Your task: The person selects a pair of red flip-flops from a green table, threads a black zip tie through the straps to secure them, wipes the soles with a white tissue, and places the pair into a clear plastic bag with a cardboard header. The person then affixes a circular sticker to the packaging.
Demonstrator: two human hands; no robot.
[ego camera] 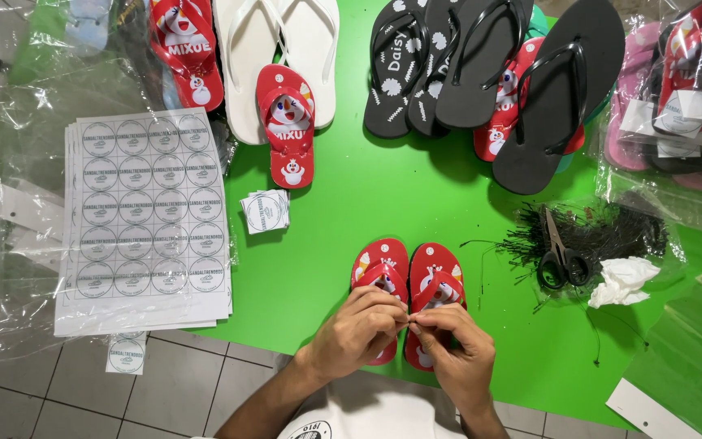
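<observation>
A pair of small red flip-flops (406,268) with a cartoon snowman print lies side by side on the green mat (367,203), close to me. My left hand (359,333) and my right hand (452,345) meet over the heels of the pair. Fingertips of both hands pinch together at the straps where the two sandals touch. Whatever thin thing is between the fingers is too small to make out.
A stack of round-label sheets (144,215) lies left, a small pile of cut labels (266,211) near it. Red (288,126), white (274,57) and black flip-flops (489,73) lie at the far edge. Black scissors (561,258), thin black ties (603,232), crumpled tissue (623,280) and clear bags (692,358) sit right.
</observation>
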